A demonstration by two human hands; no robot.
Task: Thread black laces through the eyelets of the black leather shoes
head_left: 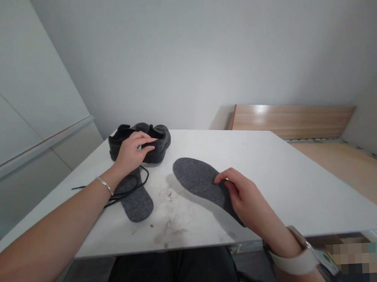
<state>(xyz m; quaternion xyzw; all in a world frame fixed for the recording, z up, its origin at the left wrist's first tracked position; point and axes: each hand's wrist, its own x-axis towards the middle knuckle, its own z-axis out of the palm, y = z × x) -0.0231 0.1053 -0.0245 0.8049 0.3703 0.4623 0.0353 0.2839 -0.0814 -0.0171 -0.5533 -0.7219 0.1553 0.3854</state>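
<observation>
A grey felt insole (197,178) is pinched along its edge by my right hand (246,199), tilted a little above the table. My left hand (132,150) is over the pair of black shoes (163,144) at the table's back left. Its thumb and fingers are apart at the opening of the nearer shoe; whether they touch it I cannot tell. Beneath my left forearm a second grey insole (138,209) lies flat, partly covered by black shoelaces (140,185) that lie loosely across it.
Dirt and dark smudges (170,226) mark the white table (233,151) between the insoles. White cabinets (32,111) line the left side. A wooden headboard (288,121) and a bare bed base (341,162) are beyond the table on the right. My legs (173,272) are under the front edge.
</observation>
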